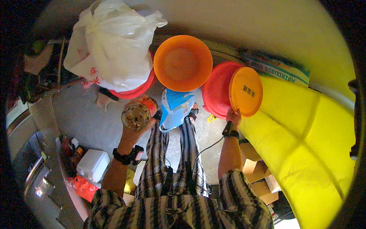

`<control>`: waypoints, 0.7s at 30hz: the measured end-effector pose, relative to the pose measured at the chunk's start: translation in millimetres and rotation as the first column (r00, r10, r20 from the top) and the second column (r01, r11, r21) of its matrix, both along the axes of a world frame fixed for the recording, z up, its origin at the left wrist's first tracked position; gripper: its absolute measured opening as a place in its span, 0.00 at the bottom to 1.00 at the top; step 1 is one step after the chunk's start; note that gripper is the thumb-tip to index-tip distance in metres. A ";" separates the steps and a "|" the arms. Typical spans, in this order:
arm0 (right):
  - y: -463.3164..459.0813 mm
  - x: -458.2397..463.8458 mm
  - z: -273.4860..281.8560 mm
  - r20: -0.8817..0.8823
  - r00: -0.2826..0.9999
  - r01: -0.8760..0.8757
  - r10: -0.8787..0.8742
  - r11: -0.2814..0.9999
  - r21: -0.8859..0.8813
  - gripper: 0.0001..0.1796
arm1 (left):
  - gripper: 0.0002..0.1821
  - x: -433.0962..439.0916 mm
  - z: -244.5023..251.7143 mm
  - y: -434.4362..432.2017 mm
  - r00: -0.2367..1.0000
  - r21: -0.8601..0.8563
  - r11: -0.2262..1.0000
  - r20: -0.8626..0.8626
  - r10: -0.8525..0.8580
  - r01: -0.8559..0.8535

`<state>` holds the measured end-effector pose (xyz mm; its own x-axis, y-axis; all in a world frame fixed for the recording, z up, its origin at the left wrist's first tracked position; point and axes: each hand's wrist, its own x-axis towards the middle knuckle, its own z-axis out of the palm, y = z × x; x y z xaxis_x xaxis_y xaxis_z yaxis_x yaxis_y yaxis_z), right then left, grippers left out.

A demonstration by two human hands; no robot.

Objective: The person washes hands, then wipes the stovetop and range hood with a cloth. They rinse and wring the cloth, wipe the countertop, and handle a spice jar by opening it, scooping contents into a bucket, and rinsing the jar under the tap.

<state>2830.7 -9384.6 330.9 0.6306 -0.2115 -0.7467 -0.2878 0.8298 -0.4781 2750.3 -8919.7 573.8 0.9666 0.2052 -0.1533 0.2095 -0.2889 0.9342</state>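
Note:
My left hand (pixel 140 128) is closed around a clear jar (pixel 135 116) with a red label and dark pieces inside. In my right hand (pixel 234 116) is the lower edge of a round orange lid or plate (pixel 246 92), tilted and bearing printed marks. Just behind it stands a red plastic basin (pixel 218 88). An orange bowl or basin (pixel 183 63) is at the top centre, between both hands. Below it a blue and white plastic bag (pixel 175 107) hangs or lies near my feet; which, I cannot tell.
A large white plastic bag (pixel 114 43) sits in another red basin (pixel 140 90) at upper left. Yellow cloth (pixel 303 137) covers the right side, with cardboard boxes (pixel 258 183) beside it. At lower left are a white container (pixel 93 165) and a red plastic bag (pixel 83 187).

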 end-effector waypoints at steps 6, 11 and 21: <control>25.7 3.3 75.4 0.102 0.992 -0.065 0.080 0.988 -0.140 0.13 | 0.43 -14.9 13.2 0.8 0.999 0.096 0.994 0.006 0.043 -0.044; 110.2 14.9 101.7 0.024 0.819 -0.506 0.574 0.739 -0.445 0.13 | 0.43 -40.8 19.5 -6.2 0.982 -0.028 0.982 0.021 0.188 -0.187; 234.0 6.3 30.0 -0.047 0.761 -0.648 0.647 0.761 -0.022 0.13 | 0.44 -184.5 65.3 -14.1 0.924 0.357 0.869 -0.041 0.381 -0.343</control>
<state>2837.0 -9150.5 360.9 0.6006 0.2116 -0.7710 -0.7674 0.4231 -0.4817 2565.8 -8933.7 639.1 0.7960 0.5954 -0.1092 0.4530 -0.4663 0.7599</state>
